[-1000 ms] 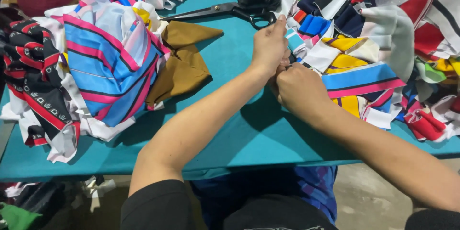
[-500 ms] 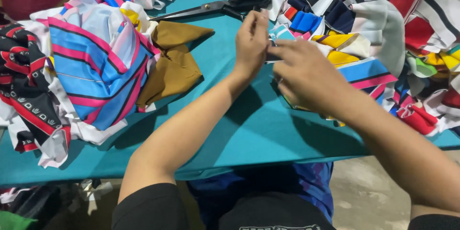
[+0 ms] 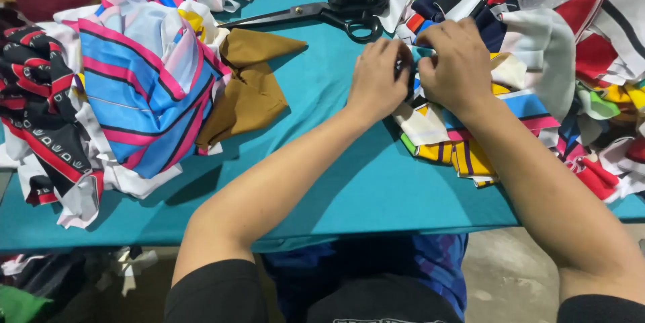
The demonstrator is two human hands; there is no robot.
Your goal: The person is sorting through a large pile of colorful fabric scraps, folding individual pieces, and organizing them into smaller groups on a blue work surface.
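1. Teal table, heaped with cloth at both ends; the work sits at its far right side.
2. Both hands meet over a small cloth scrap on top of the right-hand scrap pile. The scrap is mostly hidden between the fingers.
3. Left hand is curled, fingertips pinched on the scrap's edge; right hand is closed on the same piece from the other side, knuckles up.
4. I'd judge the scrap light, limp and a bit slick, so it wants a pinch at an edge or corner, not a flat grab.
5. Black scissors lie just beyond the hands, untouched.
6. Brown cloth and a striped blue-pink bundle lie well to the left.
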